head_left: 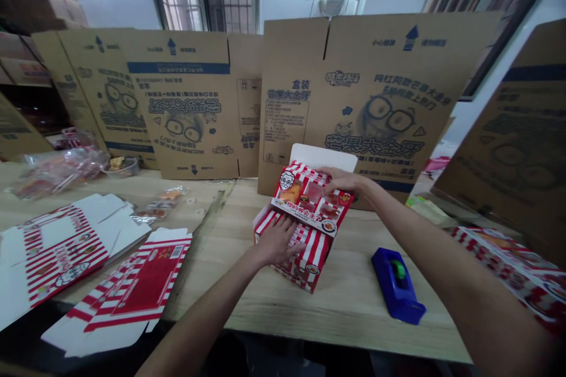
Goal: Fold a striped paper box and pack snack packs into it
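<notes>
Two hands on one red-and-white striped cardboard box [305,230] mid-table: left hand [278,241] flat, fingers spread on its front, right hand [342,179] gripping its top edge; one blue plastic tape dispenser [397,285] just right, two flat striped box blanks [132,288] left.

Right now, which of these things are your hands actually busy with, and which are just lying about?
In hand:
left hand and right hand on the red-striped box

Lying about:
blue tape dispenser
flat striped cartons
plastic bags
big brown cartons
</notes>
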`<state>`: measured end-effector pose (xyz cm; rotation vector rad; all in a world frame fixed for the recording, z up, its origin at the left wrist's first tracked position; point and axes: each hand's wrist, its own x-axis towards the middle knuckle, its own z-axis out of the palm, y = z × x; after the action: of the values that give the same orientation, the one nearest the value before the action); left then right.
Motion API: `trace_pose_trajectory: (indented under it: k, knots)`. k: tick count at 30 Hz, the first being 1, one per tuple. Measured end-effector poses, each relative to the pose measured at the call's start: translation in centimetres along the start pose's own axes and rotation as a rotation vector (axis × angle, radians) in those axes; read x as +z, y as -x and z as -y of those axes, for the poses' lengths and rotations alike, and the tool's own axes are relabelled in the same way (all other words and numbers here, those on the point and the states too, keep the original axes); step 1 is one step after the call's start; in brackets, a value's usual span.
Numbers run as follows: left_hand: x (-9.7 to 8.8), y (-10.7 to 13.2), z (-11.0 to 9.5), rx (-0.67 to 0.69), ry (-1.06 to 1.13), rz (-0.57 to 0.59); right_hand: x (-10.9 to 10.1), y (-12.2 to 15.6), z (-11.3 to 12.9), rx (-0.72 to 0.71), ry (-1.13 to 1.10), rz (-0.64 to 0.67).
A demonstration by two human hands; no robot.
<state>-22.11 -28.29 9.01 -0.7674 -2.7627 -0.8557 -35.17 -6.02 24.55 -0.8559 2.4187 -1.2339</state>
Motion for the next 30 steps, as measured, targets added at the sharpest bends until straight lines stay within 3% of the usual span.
trace_pose_trajectory:
  k: [5, 7, 17, 25, 30]
  knots:
    - [0.4, 0.0, -0.8, 0.033, -0.292, -0.038, -0.8, -0.1, 0.1, 0.165, -0.146, 0.25]
    - [0.4, 0.0, -0.9, 0.041, -0.363, -0.041, -0.6, -0.6, -0.1, 0.213, -0.119, 0.294]
    - [0.5, 0.3, -0.6, 0.049, -0.38, -0.072, 1.0, -2.7, -0.8, 0.105, 0.441, 0.004]
    - [0.4, 0.3, -0.9, 0.049, -0.383, -0.093, 1.2, -2.5, -0.9, 0.048, 0.538, -0.035]
    - [0.2, 0.3, -1.2, 0.069, -0.436, -0.101, 1.5, -1.8, -0.6, -0.01, 0.527, 0.018]
